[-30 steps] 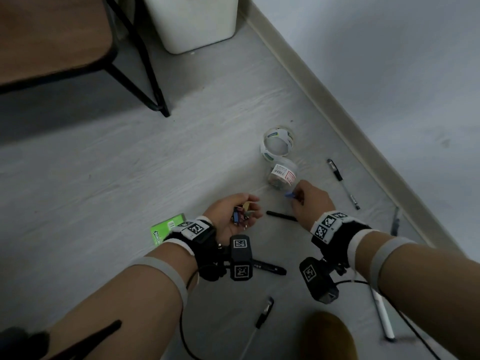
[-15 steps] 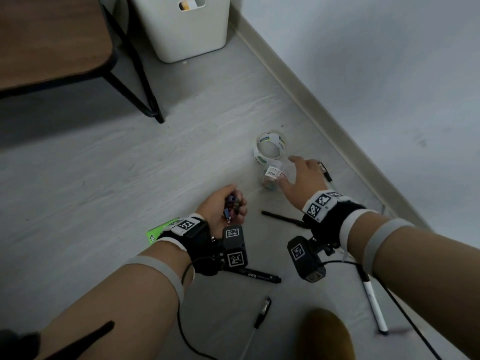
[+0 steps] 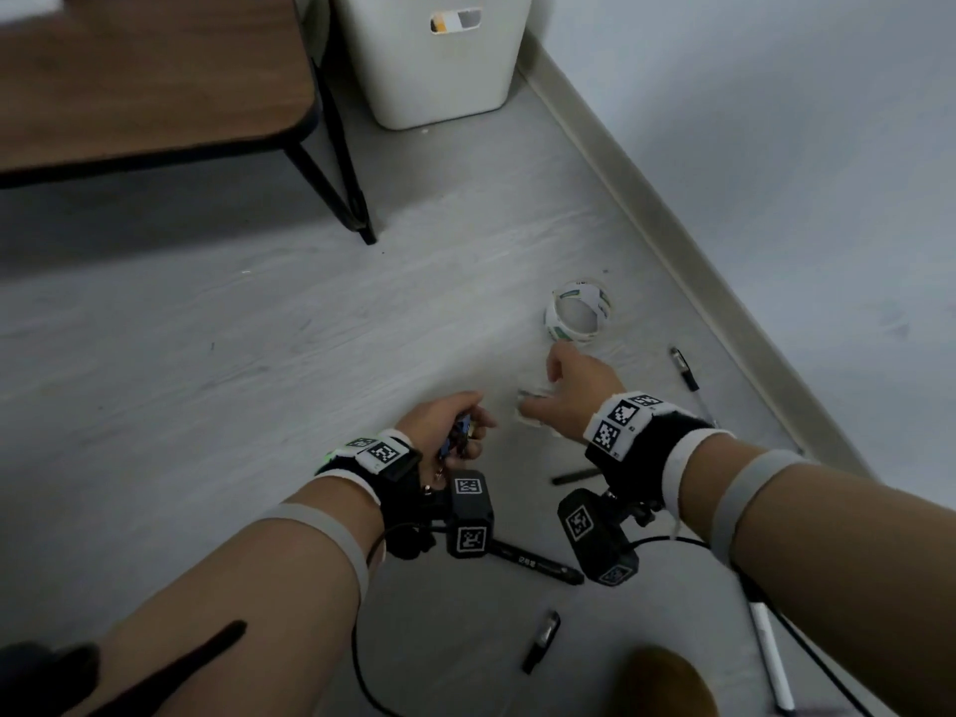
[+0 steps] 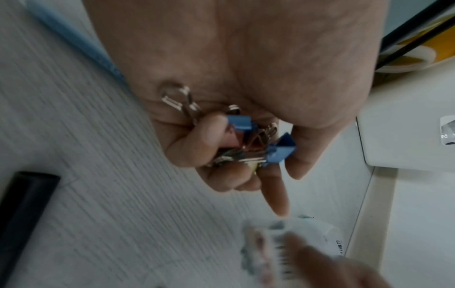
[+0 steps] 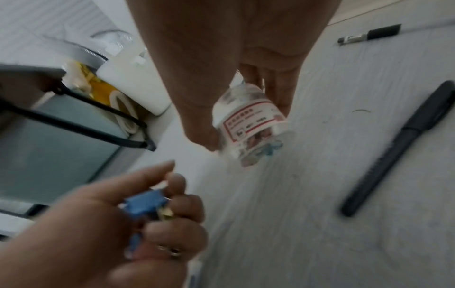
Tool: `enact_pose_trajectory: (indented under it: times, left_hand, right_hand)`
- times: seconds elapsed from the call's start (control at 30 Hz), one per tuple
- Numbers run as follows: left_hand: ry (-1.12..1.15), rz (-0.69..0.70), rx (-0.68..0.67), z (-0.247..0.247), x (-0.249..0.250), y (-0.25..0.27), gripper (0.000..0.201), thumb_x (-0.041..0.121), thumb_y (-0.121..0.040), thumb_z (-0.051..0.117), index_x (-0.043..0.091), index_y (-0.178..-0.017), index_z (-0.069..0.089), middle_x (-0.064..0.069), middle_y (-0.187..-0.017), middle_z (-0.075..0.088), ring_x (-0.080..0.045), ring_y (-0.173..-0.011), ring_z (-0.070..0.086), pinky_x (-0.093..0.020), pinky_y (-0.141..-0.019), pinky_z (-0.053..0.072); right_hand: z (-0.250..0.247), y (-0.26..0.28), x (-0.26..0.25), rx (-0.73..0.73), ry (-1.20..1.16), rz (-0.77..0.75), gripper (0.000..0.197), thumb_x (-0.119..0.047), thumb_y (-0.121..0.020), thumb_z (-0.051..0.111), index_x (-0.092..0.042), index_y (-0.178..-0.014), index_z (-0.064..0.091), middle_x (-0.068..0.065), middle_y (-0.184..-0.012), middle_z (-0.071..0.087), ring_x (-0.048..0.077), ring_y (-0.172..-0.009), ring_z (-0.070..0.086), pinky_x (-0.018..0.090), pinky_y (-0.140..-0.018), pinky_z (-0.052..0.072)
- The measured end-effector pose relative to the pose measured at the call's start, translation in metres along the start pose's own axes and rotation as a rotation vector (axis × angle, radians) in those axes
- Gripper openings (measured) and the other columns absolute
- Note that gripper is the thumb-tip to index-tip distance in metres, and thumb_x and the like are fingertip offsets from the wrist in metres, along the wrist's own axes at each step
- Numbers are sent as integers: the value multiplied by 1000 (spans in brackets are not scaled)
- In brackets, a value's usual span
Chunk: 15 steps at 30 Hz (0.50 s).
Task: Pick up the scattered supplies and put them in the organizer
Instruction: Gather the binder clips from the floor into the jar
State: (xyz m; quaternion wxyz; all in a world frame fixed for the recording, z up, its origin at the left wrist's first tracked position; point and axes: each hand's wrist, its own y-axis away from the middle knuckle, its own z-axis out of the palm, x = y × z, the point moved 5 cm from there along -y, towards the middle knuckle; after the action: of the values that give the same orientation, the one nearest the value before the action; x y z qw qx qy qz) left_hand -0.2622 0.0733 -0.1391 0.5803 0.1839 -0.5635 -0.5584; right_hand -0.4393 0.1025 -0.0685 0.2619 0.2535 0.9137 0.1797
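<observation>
Floor (image 3: 258, 354) is carrying the scattered supplies; entries are running left to right in the head view.

Left hand (image 3: 439, 421) is hovering low over the floor, fingers curled tight round a cluster of binder clips (image 4: 256, 142), blue ones among them, wire handles poking out past the fingers (image 4: 197, 140). Index finger is pointing straight out toward the jar.

Right hand (image 3: 569, 395) is sitting just right of the left, gripping a small clear jar (image 5: 248, 124) between thumb and fingers. Jar is tilted, carrying a red-bordered white label; contents are showing as small mixed pieces, too blurred to name. Whether its base is touching the floor cannot be told.

Tape roll (image 3: 578, 312) is lying on the floor just beyond the right hand. Black marker (image 3: 538, 561) is lying beneath the wrists, a pen (image 3: 685, 369) is lying near the baseboard to the right, and a white pen (image 3: 771, 659) is lying at lower right.

White bin (image 3: 429, 69) is standing against the wall at the top, beside a wooden table (image 3: 155, 69).
</observation>
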Motion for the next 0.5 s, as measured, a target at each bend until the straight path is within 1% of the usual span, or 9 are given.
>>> enact_pose_trajectory:
  times: [0.03, 0.07, 0.1, 0.17, 0.2, 0.27, 0.33, 0.4, 0.5]
  left_hand:
    - [-22, 2, 10, -2, 0, -1, 48, 46, -96, 54, 11, -71, 74, -2, -64, 52, -16, -54, 37, -20, -42, 19]
    - [-31, 5, 13, 0, 1, 0, 49, 51, -95, 54, 11, -76, 75, 0, -62, 50, -15, -53, 33, -21, -44, 17]
    - [-29, 17, 19, 2, 3, 0, 52, 58, -92, 54, 12, -79, 75, 2, -61, 50, -13, -52, 32, -21, -45, 16]
    - [3, 54, 18, 9, 11, 3, 59, 71, -86, 52, 16, -76, 70, 2, -60, 50, -12, -47, 33, -21, -47, 14]
    - [41, 73, -4, 13, 15, 4, 61, 76, -85, 47, 18, -74, 64, 0, -60, 50, -12, -44, 33, -20, -47, 14]
    - [138, 111, -103, 23, 23, 6, 72, 85, -82, 34, 19, -71, 61, -4, -61, 48, -13, -42, 34, -21, -48, 12]
    - [184, 148, -167, 27, 29, 8, 81, 91, -77, 29, 18, -73, 65, -5, -61, 46, -14, -41, 33, -22, -48, 12]
    - [133, 160, -198, 27, 29, 12, 80, 92, -76, 34, 18, -74, 63, -5, -60, 46, -14, -42, 32, -20, -45, 13]
    - [50, 159, -217, 26, 26, 14, 74, 88, -76, 41, 18, -73, 63, -5, -59, 46, -15, -46, 30, -29, -53, 7]
  right_hand:
    - [-7, 2, -9, 78, -71, -55, 45, -41, -70, 76, -18, -88, 41, 3, -81, 50, 20, -69, 47, 30, -52, 32]
    - [-15, 6, -18, 143, -145, -115, 46, -41, -69, 77, -20, -91, 43, 3, -87, 51, 19, -73, 48, 29, -56, 34]
    - [-21, 10, -27, 171, -199, -170, 49, -41, -69, 78, -21, -99, 45, 4, -96, 50, 17, -79, 48, 27, -63, 36]
    - [-27, 17, -45, 129, -196, -224, 63, -44, -69, 79, -24, -120, 47, 5, -111, 45, 13, -88, 45, 25, -75, 39]
    - [-27, 19, -51, 103, -140, -230, 69, -47, -69, 79, -24, -126, 47, 5, -116, 43, 12, -92, 42, 25, -79, 38]
    - [-28, 22, -59, 109, -48, -231, 74, -52, -67, 79, -23, -128, 48, 6, -120, 42, 12, -97, 39, 24, -83, 38]
    - [-30, 24, -61, 128, -49, -224, 77, -54, -65, 79, -24, -128, 48, 4, -120, 39, 12, -96, 41, 24, -86, 40]
    - [-28, 28, -62, 136, -56, -235, 79, -56, -65, 79, -25, -130, 48, 2, -118, 38, 11, -96, 42, 24, -88, 42]
    - [-25, 35, -60, 163, -66, -273, 81, -68, -64, 71, -23, -129, 50, -1, -117, 42, 11, -100, 46, 25, -89, 43]
